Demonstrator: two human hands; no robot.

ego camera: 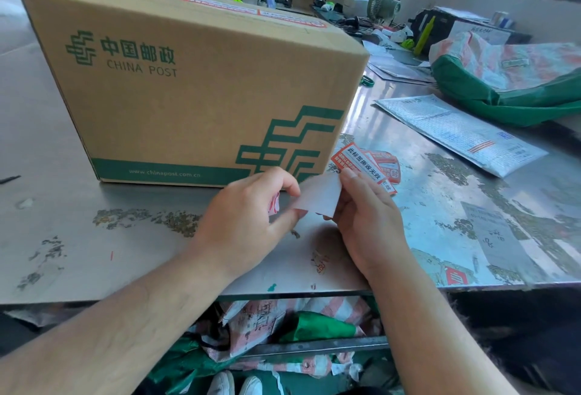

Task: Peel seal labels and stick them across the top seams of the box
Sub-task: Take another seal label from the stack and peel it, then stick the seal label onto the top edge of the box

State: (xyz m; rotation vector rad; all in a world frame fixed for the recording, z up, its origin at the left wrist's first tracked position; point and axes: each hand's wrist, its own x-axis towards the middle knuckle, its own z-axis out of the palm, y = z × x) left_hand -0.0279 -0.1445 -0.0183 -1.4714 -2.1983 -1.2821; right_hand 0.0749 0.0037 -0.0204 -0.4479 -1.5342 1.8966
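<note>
- My left hand (248, 215) pinches the near-left end of a white backing sheet (320, 195) between thumb and forefinger. The other fingers are curled, and a scrap of red-and-white print shows under the palm.
- My right hand (367, 221) grips the sheet's other end, thumb pressed on top and fingers curled behind.
- The sheet's long axis runs between my hands, rising toward the right.
- A red seal label (361, 162) sticks up just above my right thumb. Its long axis slants from upper left to lower right, and its print runs that way too.
- More loose labels (388, 165) lie on the surface (78, 237) just behind it, beside the box's near-right corner.
- The box (195, 96) stands upright on the surface just beyond my hands, long side facing me.
- Red-edged labels (220, 1) already lie in a row along its top, following its length.
- A padded envelope (459, 133) lies well to the right.
</note>
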